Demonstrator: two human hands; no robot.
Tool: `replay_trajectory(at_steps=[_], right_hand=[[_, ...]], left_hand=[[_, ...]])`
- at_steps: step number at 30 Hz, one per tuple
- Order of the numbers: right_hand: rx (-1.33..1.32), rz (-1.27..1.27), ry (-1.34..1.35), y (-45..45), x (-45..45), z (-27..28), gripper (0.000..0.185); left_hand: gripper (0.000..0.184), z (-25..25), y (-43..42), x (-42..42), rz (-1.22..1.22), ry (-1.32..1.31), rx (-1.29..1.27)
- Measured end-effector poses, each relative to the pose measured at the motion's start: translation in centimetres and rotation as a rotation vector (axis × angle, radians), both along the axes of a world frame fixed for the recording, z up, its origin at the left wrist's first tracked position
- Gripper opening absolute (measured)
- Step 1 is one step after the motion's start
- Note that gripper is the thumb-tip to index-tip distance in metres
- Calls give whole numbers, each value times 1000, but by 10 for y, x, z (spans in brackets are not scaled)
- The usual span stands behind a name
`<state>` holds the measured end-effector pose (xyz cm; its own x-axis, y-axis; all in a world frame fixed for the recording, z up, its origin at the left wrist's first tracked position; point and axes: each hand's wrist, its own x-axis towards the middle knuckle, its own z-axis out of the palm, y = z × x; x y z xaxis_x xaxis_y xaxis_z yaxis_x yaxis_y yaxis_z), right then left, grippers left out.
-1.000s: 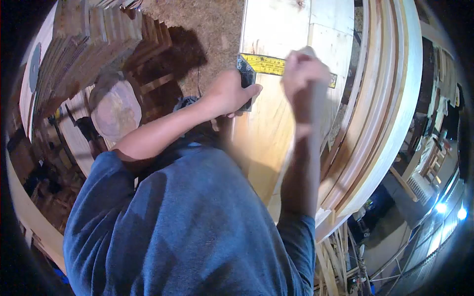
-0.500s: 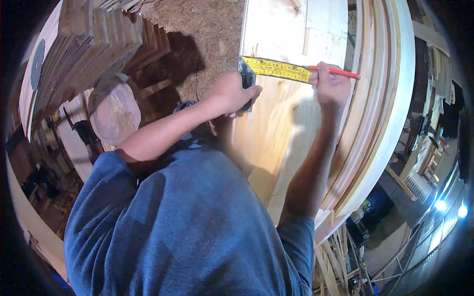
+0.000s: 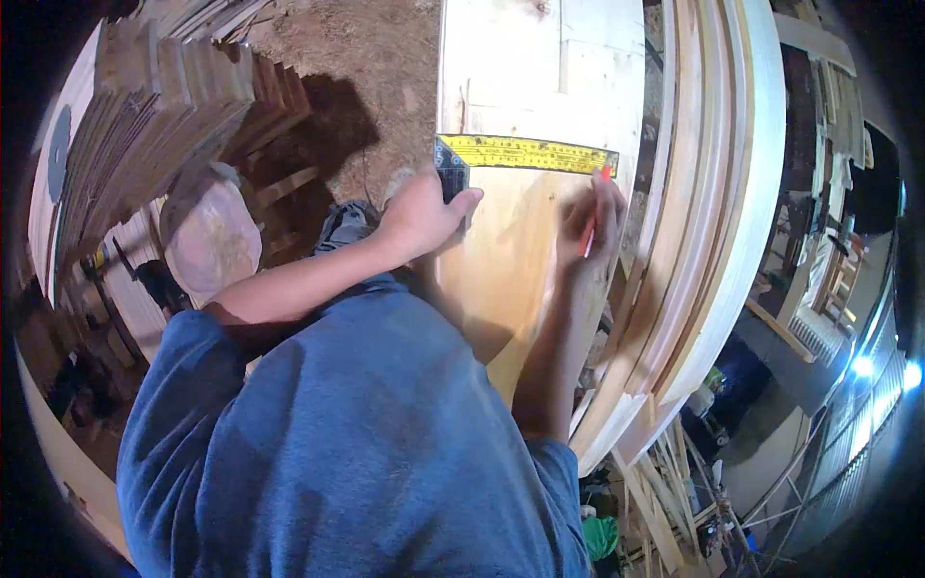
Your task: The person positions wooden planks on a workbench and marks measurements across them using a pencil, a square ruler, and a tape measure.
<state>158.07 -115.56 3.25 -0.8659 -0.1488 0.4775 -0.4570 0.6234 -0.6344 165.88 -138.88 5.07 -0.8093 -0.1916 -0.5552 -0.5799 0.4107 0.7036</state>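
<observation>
A try square with a yellow blade (image 3: 530,154) lies across the pale wooden board (image 3: 501,222). Its dark stock (image 3: 450,171) sits along the board's left edge. My left hand (image 3: 424,214) is closed round that stock, thumb over the top. Close to the blade's right end, my right hand (image 3: 599,217) grips a red pencil (image 3: 589,236). The pencil's upper part shows above the fingers at the blade's end; whether its point touches the wood I cannot tell.
Long curved wooden strips (image 3: 718,193) run side by side to the right of the board. At the left stands a stack of thin wooden panels (image 3: 164,106), with a round wood slab (image 3: 212,236) below it. Sawdust covers the ground (image 3: 356,48). Scrap sticks (image 3: 655,511) lie at the lower right.
My right hand has left the top of the blade's end and come below it, turning the pencil from sideways to nearly upright. The whole blade now shows. The view has shifted slightly.
</observation>
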Motion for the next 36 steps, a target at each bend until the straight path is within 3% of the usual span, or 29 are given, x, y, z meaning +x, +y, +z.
replay_trajectory(at_steps=[4, 8, 11, 15, 20, 25, 28, 31, 32, 36], right_hand=[[164, -25, 177, -10, -12, 8, 36], [117, -57, 168, -10, -11, 5, 32], [139, -70, 146, -10, -11, 5, 28], [141, -44, 61, -6, -12, 4, 27], [131, -16, -5, -10, -8, 14, 26], [100, -9, -16, -11, -8, 13, 26], [130, -20, -7, -3, -8, 3, 24], [-398, -104, -160, -2, -3, -11, 25], [-411, -202, -73, -23, -7, 12, 25], [-285, -26, -260, -39, -17, 49, 26]], left_hand=[[57, 8, 0, 2, 13, -5, -1], [54, 5, 2, 2, 10, -62, -36], [53, 5, 4, 2, 63, 89, -62], [53, 14, 5, -2, 136, 56, 51], [52, 3, 5, -3, 53, 82, -110], [53, 22, 3, -11, 62, -61, -9], [54, 6, 2, -5, 44, 56, -41], [56, -2, 2, -2, 13, 87, -91], [56, -1, 2, -2, 4, 70, -107], [57, 5, 2, -4, -19, -12, -121]])
